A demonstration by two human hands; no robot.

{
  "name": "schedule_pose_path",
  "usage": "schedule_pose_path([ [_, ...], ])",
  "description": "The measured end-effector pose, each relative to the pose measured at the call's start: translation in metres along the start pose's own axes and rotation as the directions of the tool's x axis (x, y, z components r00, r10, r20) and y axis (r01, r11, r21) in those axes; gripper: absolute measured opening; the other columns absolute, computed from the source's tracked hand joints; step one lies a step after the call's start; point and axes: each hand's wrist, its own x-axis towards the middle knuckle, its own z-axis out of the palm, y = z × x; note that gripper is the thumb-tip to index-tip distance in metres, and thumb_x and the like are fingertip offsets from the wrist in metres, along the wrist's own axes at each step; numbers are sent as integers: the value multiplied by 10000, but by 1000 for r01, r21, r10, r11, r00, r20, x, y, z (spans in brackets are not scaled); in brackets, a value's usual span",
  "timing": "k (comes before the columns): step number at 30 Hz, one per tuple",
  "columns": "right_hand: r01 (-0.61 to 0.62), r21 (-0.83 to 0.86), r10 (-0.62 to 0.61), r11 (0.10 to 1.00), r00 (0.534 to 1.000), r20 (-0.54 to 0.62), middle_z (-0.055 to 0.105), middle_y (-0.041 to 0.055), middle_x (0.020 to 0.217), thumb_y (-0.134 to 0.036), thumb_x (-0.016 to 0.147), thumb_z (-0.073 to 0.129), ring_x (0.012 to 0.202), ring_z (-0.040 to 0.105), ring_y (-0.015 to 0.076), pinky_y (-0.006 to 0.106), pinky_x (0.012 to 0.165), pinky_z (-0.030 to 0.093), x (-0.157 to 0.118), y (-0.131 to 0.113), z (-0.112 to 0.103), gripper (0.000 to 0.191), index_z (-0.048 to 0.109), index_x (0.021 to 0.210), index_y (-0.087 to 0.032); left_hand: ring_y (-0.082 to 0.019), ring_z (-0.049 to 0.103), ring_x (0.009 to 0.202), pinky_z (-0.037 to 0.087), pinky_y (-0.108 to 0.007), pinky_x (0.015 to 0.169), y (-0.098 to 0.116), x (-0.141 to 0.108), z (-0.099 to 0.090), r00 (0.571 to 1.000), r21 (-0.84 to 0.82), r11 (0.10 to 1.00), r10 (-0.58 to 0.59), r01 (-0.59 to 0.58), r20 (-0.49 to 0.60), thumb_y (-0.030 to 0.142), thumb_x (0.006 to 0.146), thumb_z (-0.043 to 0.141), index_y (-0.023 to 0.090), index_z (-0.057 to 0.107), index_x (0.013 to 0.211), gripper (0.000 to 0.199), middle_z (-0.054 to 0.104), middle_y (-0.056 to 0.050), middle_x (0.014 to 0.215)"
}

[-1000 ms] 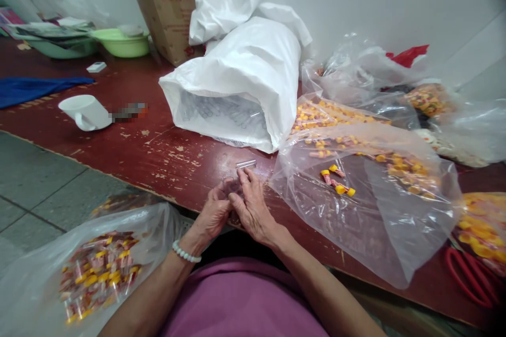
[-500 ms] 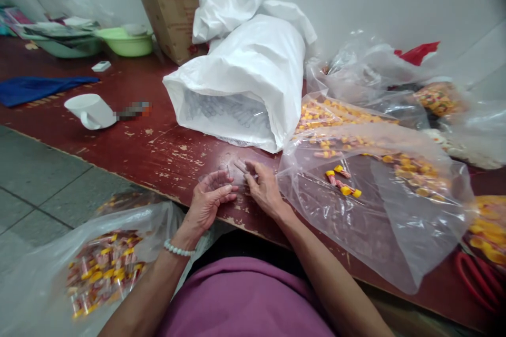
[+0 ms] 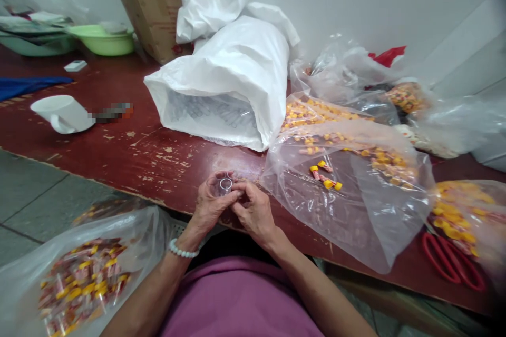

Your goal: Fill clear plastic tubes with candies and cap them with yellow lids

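A small clear plastic tube (image 3: 226, 184), its round open rim facing up at me, sits between my two hands above the table edge. My left hand (image 3: 211, 202) is closed around it from the left, thumb across the near side. The fingers of my right hand (image 3: 255, 210) are pinched together against the tube's right side, touching the left thumb. The lower part of the tube is hidden by the fingers. Just beyond lies a white sack (image 3: 245, 63), its mouth toward me, with many clear tubes inside. To the right, yellow-capped tubes (image 3: 327, 183) lie on a clear plastic bag (image 3: 328, 231).
Red-handled scissors (image 3: 450, 263) lie at the right by a bag of yellow-capped tubes (image 3: 454, 221). Another filled bag (image 3: 150, 226) hangs below the table at left. A white mug (image 3: 63, 113), green basins (image 3: 105, 42) and a cardboard box (image 3: 156, 16) stand on the red table (image 3: 158, 163).
My hands have come together; the right hand moved left and down to meet the left at the clear tube. The view has turned slightly right.
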Motion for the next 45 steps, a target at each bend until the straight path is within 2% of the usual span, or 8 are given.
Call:
schedule_pose_path([
  [6,62,-239,-106,969,979,-176,665,40,980,-149,861,479,886,618,147,281,789,498,-15,2,-85,216,608,1018,-223,-192,659,794,557,-279,682,-7,-1,6,998,266,962,50,-56,29,227,600,787,193,609,921,369,681,-37,882],
  [9,-190,-433,-2,881,914,-405,649,72,1039,-213,880,456,903,603,182,345,809,483,-17,35,-147,236,610,1059,-205,-186,662,741,554,-270,637,-10,-3,12,997,271,962,12,-34,81,228,601,777,186,608,900,345,681,-38,837],
  [14,-290,-643,69,709,935,-347,662,127,1050,-184,795,514,993,573,250,438,914,414,-19,106,-199,242,670,978,-165,-164,657,716,540,-262,663,-9,-11,33,989,205,979,-47,18,139,211,567,765,154,567,841,343,665,-34,794],
  [21,-327,-470,115,819,898,-424,663,122,1035,-318,911,432,938,605,221,395,838,474,-27,79,-177,300,586,1112,-157,-132,636,700,508,-233,671,-12,-20,44,974,255,967,-65,7,219,164,585,707,151,556,838,294,651,-23,798],
  [27,35,-233,-54,972,996,-74,595,58,1029,-218,911,491,994,574,164,331,893,462,-26,-10,-130,189,626,1043,-235,-122,596,677,474,-232,659,-4,-25,47,936,468,864,13,-188,352,137,658,626,150,577,867,215,637,-16,772],
  [32,132,-218,-115,967,990,87,587,58,1038,-157,891,504,961,575,155,305,830,488,-27,-23,-118,238,602,1093,-234,-129,581,692,459,-237,655,1,-27,48,914,517,817,30,-255,403,120,664,586,145,579,887,225,632,-21,786],
  [41,-18,-183,-53,983,925,-377,608,49,1061,-301,922,476,919,584,163,340,819,491,-2,-11,-109,243,556,1146,-253,-121,554,655,420,-226,617,-2,-34,57,869,543,779,4,-314,496,99,634,574,163,602,888,263,626,2,755],
  [45,105,-305,-188,947,948,-256,595,63,1061,-284,879,558,862,564,150,320,806,488,6,0,-91,310,535,1182,-221,-96,483,589,388,-220,574,-3,-41,68,827,506,787,10,-353,562,110,654,570,153,582,796,148,569,18,673],
])
